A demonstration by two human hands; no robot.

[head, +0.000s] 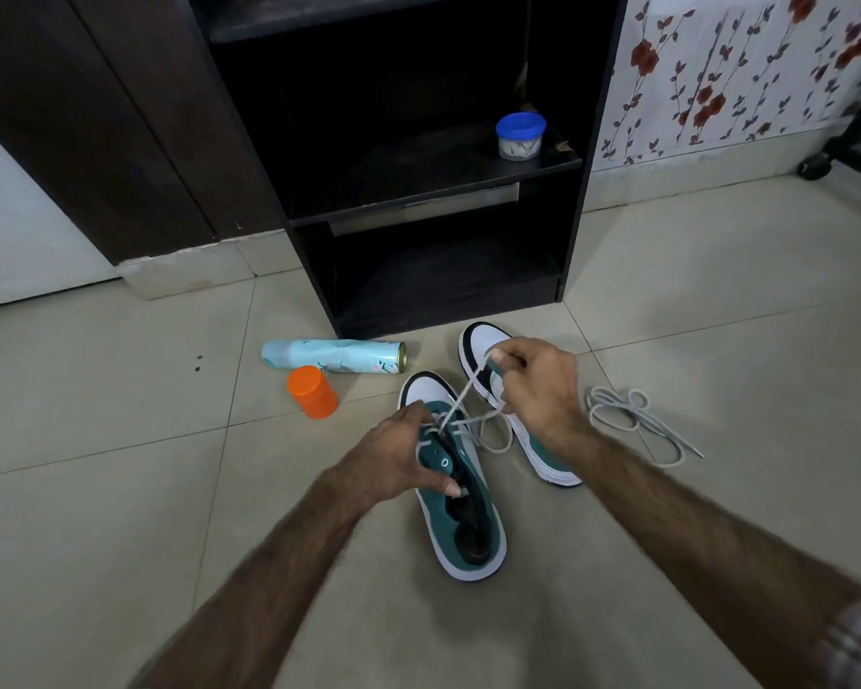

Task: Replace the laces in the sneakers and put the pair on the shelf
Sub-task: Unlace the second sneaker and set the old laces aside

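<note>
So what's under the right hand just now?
Under the right hand lies the second sneaker on the floor; its white toe and teal heel show, but its eyelets are covered. The hand pinches the lace.

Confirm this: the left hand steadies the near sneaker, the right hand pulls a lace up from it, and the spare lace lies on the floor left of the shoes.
One slip: the spare lace lies right of the shoes, not left, as the head view shows. The left hand does steady the near sneaker, and the right hand pulls its lace.
</note>
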